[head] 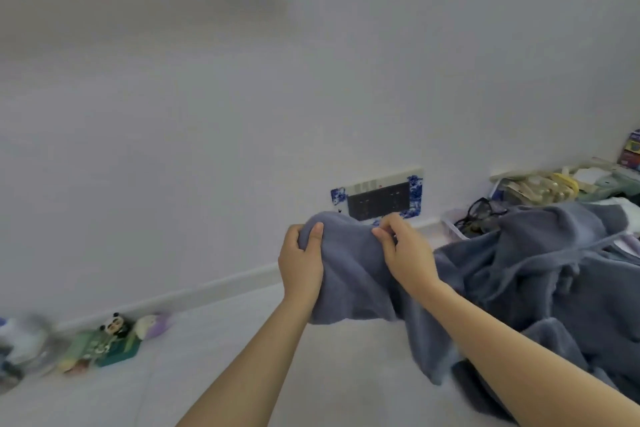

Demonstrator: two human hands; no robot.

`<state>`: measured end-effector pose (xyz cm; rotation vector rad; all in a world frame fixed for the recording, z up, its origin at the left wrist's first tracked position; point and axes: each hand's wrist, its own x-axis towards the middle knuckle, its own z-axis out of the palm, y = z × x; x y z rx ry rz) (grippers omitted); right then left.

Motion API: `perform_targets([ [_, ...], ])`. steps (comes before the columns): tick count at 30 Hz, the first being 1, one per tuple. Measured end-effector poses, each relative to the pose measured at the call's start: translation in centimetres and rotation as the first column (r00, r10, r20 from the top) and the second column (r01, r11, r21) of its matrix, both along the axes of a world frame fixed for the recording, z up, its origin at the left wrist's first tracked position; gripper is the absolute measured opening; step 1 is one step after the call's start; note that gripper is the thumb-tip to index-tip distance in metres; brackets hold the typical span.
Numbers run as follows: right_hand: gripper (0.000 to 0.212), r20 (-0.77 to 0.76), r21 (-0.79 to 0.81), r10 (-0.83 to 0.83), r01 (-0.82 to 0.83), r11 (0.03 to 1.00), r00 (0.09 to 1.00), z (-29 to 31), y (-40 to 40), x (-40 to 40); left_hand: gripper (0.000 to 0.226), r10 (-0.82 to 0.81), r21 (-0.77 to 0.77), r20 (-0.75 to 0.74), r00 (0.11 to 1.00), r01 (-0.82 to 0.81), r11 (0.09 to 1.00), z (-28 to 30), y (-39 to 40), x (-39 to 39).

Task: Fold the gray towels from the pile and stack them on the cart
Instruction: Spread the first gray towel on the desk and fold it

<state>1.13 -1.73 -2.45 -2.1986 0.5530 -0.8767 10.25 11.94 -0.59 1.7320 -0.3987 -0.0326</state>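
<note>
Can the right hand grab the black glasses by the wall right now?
Probably not yet. The right hand and left hand both grip the lifted gray towel, and the towel pile lies heaped between it and the glasses.

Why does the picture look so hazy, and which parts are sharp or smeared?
Head view: soft, flat light with a milky haze over the wall; the left hand, right hand and held towel are fairly sharp; the toys at lower left smear with blur; the baseboard bows from wide-angle distortion.

towel (349, 274) fluffy matt cloth; wall (207, 114) smooth matt
</note>
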Motion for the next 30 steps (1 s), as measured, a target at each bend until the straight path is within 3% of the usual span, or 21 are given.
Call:
perform_targets([
  [11,0.016,-0.167,0.104,0.316,-0.302,0.948,0.934,-2.6,13.7,9.9,0.033,0.334,0.233,-0.131,0.933,-0.298,0.926,-6.1,17.2,6.1],
  [16,0.006,-0.411,0.281,0.438,-0.346,0.895,0.799,-7.2,16.5,11.7,0.030,0.366,0.441,-0.220,0.904,-0.243,0.864,-10.0,21.2,7.3],
  [18,0.009,-0.494,0.309,0.436,-0.317,0.897,0.753,-9.5,16.7,11.5,0.029,0.341,0.483,-0.227,0.912,-0.199,0.853,-11.6,21.8,7.4],
  [20,0.017,-0.624,0.193,0.341,-0.284,0.939,0.703,-11.2,16.4,10.9,0.026,0.293,0.489,-0.221,0.930,-0.154,0.858,-12.4,21.6,7.0],
  [22,0.037,-0.738,0.142,0.245,-0.211,0.967,0.628,-12.3,16.1,10.1,0.023,0.203,0.482,-0.238,0.950,-0.066,0.874,-12.7,20.9,6.5],
  [24,0.051,-0.769,0.209,0.223,-0.094,0.973,0.598,-13.4,15.7,9.3,0.025,0.118,0.499,-0.256,0.959,0.026,0.866,-13.3,19.8,5.9],
  [30,0.053,-0.604,0.354,0.015,0.251,0.901,0.797,-15.2,15.2,8.1,0.026,0.024,0.429,-0.334,0.942,0.129,0.894,-15.3,16.7,4.0],
])
